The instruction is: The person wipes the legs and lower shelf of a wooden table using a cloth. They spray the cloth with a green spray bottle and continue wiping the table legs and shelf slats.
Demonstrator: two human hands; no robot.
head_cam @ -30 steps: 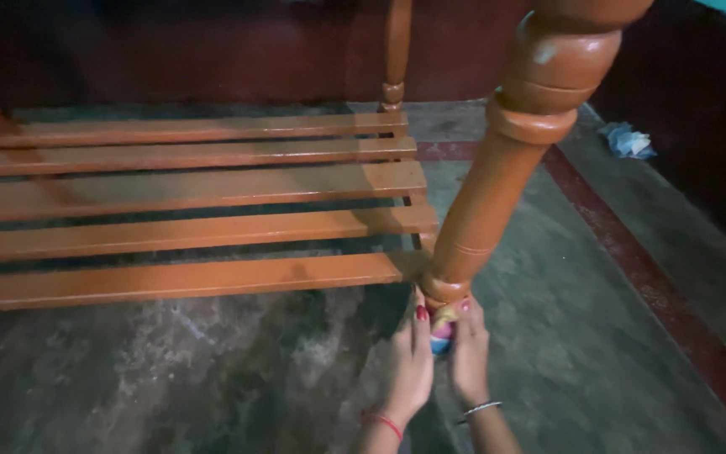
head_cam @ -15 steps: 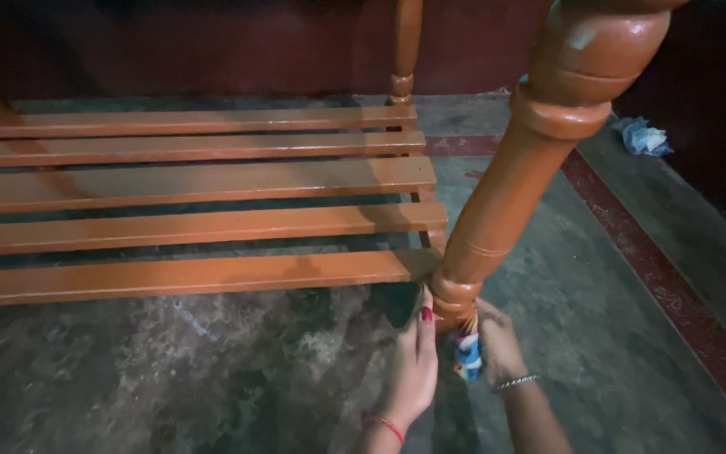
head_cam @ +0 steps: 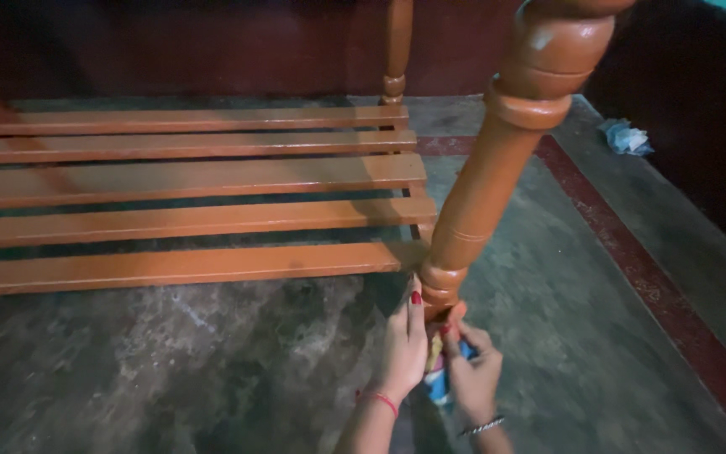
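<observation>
Biggest thing in view is the floor (head_cam: 598,319), grey concrete with a dark red stripe running along the right side, and sitting on it is an orange-brown wooden frame (head_cam: 186,176) made of five long slats laid side by side with gaps between them. At its near right corner stands a thick turned wooden post (head_cam: 497,176), tilted in the view, narrowing down to a ringed foot right where the hands are. A thinner post (head_cam: 395,50) stands at the far corner, and a crumpled bit of pale paper (head_cam: 626,136) lies well apart by the dark wall on the right. Down at the foot of the big post, the left hand (head_cam: 405,345) lies flat with fingers straight, pressed against the inner side of the post's base, not gripping anything that I can see. The right hand (head_cam: 472,378) is curled around a multicoloured rag (head_cam: 439,370), blue and yellow mostly, bunched up and held just below the foot of the post, touching or nearly touching it. If I'm guessing at technique: keep that left hand braced so the post doesn't wobble, fold the rag tight enough to follow the grooves of the turned rings, and work around the base instead of only the facing side, since dust tends to sit in those grooves.
</observation>
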